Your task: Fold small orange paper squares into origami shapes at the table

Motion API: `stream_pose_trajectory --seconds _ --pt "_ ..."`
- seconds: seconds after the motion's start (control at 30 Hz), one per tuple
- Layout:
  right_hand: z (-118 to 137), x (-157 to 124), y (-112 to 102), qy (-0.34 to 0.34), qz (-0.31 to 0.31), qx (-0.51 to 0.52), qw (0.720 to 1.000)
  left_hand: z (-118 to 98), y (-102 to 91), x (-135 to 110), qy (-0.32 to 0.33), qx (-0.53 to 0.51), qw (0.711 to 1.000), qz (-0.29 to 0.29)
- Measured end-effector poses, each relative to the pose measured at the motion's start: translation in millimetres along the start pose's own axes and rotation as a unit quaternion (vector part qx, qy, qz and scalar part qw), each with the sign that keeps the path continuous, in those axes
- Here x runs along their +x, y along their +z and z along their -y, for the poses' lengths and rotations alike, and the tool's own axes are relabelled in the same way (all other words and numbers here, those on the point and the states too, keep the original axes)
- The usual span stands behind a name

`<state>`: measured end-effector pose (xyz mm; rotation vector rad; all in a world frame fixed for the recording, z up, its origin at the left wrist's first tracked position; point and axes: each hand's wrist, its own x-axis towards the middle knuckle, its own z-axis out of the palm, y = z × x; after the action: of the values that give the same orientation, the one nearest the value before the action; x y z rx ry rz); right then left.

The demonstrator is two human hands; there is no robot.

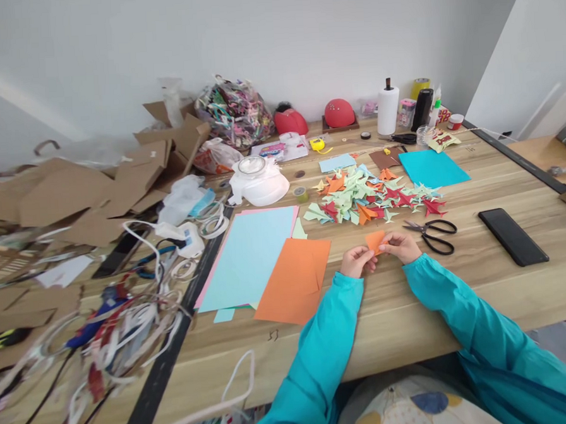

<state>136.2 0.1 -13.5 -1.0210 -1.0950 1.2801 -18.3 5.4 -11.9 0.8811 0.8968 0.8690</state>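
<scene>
Head view shows both of the person's hands meeting over the table (403, 326) around a small orange paper piece (374, 239). The left hand (357, 260) is nearly closed, its thumb and fingers pinching the lower left part of the piece; the right hand (400, 247) is curled as well, gripping its right side between thumb and fingertips. The piece is held just in front of a pile of folded paper shapes (358, 194), green, orange, red and blue, with the black-handled scissors (436, 235) lying near the right hand. Left of the hands, a larger orange sheet (287, 288) overlaps a light-blue sheet (247, 252).

Among the containers, a bulging clear bag (234, 110) at the back is packed with many-coloured bits too small to make out. A clear tub (406, 113) with pinkish contents stands beside a black cylinder (422, 110). Near them is a red-and-white tub (455, 122); its contents cannot be told. Opened cardboard (82, 184) is heaped at left.
</scene>
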Motion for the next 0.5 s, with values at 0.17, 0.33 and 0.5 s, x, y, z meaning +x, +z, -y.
stream_pose_trajectory --seconds 0.17,0.33,0.5 --pt "-0.2 -0.7 0.7 -0.004 0.01 -0.005 1.0 -2.2 -5.2 1.9 -0.01 0.017 0.999 0.03" --pt "-1.2 -0.8 0.0 -0.002 0.009 -0.008 1.0 -3.9 -6.9 0.2 -0.002 0.053 0.998 0.043" --pt "-2.9 0.3 -1.3 0.001 0.004 0.006 1.0 -8.2 -4.3 -3.3 0.003 0.078 0.995 0.058"
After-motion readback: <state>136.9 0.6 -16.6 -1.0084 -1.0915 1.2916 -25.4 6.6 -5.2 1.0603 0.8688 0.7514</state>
